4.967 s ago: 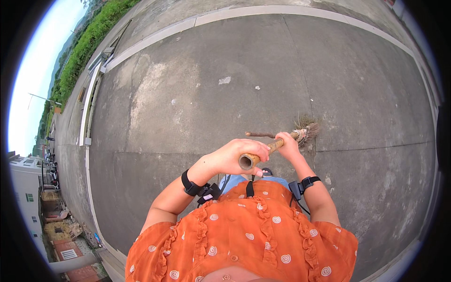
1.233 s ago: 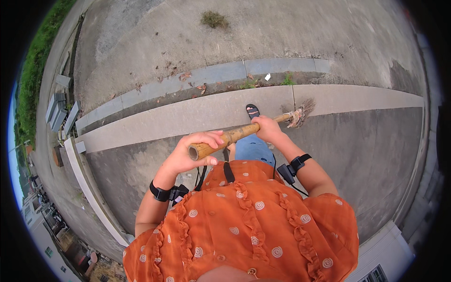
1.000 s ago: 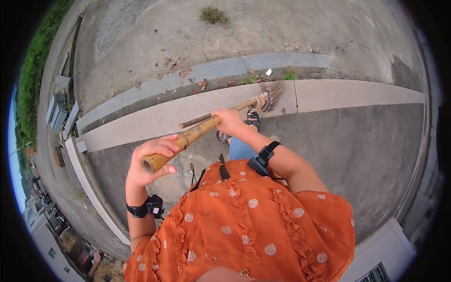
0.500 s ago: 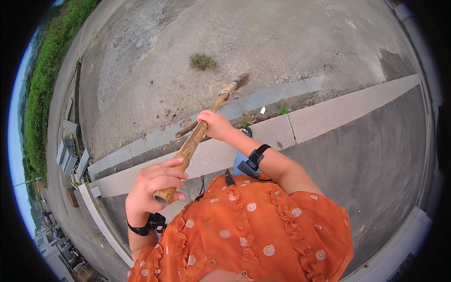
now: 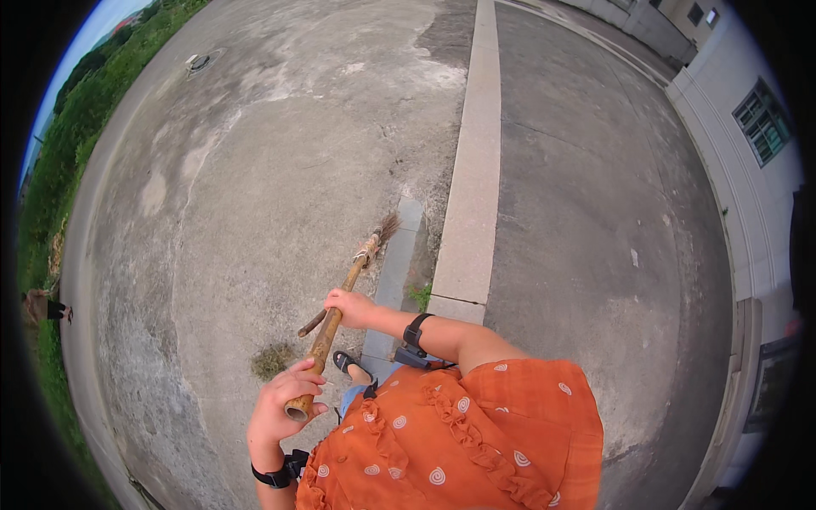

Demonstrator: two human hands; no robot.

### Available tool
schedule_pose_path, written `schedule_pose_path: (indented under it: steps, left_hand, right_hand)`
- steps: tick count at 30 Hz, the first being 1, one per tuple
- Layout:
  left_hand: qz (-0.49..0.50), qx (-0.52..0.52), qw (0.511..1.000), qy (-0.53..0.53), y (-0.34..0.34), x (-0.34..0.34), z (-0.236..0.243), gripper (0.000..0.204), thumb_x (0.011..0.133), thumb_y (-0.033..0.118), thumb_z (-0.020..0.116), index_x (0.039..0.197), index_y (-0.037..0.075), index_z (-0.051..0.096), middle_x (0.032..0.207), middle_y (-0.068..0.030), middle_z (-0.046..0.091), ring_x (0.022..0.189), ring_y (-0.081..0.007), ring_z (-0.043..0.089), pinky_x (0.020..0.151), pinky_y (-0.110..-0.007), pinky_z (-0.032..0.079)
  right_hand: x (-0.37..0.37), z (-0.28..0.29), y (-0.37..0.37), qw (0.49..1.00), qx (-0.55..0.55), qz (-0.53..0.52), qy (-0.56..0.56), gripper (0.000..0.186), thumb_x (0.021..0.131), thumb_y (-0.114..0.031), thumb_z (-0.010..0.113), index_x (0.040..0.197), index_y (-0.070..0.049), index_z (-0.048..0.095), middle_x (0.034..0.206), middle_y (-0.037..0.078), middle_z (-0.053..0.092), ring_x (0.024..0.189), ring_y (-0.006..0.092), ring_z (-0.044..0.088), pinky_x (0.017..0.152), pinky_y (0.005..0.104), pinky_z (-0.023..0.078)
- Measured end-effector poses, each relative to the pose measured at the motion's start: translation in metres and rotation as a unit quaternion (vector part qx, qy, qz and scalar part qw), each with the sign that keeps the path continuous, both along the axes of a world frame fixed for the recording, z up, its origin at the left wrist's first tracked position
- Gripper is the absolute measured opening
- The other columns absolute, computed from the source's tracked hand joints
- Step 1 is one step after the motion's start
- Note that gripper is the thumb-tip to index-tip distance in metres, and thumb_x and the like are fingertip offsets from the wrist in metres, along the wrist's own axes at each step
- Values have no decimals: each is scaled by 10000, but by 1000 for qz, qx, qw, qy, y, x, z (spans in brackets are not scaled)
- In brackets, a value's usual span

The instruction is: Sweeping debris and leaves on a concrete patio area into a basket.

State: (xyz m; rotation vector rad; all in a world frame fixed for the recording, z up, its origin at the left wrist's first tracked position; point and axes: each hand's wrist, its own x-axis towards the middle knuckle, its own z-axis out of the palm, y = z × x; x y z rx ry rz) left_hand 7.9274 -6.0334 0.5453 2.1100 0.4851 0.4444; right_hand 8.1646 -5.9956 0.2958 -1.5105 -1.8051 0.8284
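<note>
A broom (image 5: 347, 287) with a thick bamboo handle slants away from me, its hollow butt end close to my body. My left hand (image 5: 285, 393) wraps round the handle near that butt end. Farther up, my right hand (image 5: 348, 306) grips the same handle, next to a short side stub of wood. Pale binding holds the dark twig bristles (image 5: 389, 224) at the far end, which lie at or just above the concrete beside a grey stone strip; whether they touch cannot be made out.
A pale stone curb (image 5: 473, 170) runs away from me on the right, with darker concrete beyond. A dry weed tuft (image 5: 273, 361) grows left of my sandalled foot (image 5: 344, 360). Another person (image 5: 41, 308) is at the far left edge, by green plants. A white building (image 5: 739, 102) stands right.
My view has turned to the right, so the curb now runs away from me and the weed tuft lies nearer. Both hands keep their hold on the broom; one sandalled foot shows more fully.
</note>
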Motion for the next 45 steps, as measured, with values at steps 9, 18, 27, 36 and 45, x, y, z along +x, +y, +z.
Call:
schedule_pose_path:
  steps: [9,18,27,36,45]
  left_hand:
    - [-256,125,958,32,217,100,-44,403,689,251,883,1002,119,667,1273,-41,666,1349,-340,504,1101,-553,386]
    - [-506,17,862,5,348,250,-59,1002,635,333,915,1487,143,422,1550,-106,418,1445,-346,370,1170,-552,276]
    - [-659,-13,747,87,337,325,-221,768,681,261,903,1333,43,559,1276,-192,623,1209,-349,590,999,-435,478]
    - [-878,45,457,133,294,220,-272,297,769,271,843,907,78,666,819,-88,683,736,-231,669,660,-341,516]
    - [-982,59,178,-12,217,-81,-302,215,691,345,759,801,172,694,728,-70,693,702,-318,670,600,-430,509]
  right_hand:
    - [33,5,81,969,97,-227,4,553,790,-222,774,1303,-195,566,1343,62,558,1153,317,606,923,421,522]
    - [61,146,97,909,160,-384,-3,512,759,-207,801,1233,-154,615,1142,57,671,1007,284,677,803,379,555]
    - [-38,223,72,735,129,-663,62,389,785,-243,829,1112,-111,663,1099,45,695,862,202,679,767,334,541]
    - [-256,116,158,338,344,-804,348,392,773,8,809,1105,-43,607,1233,137,633,935,172,649,605,261,568]
    - [-546,112,264,-86,353,-918,156,320,798,88,650,1073,-57,574,1163,158,628,647,138,586,452,225,472]
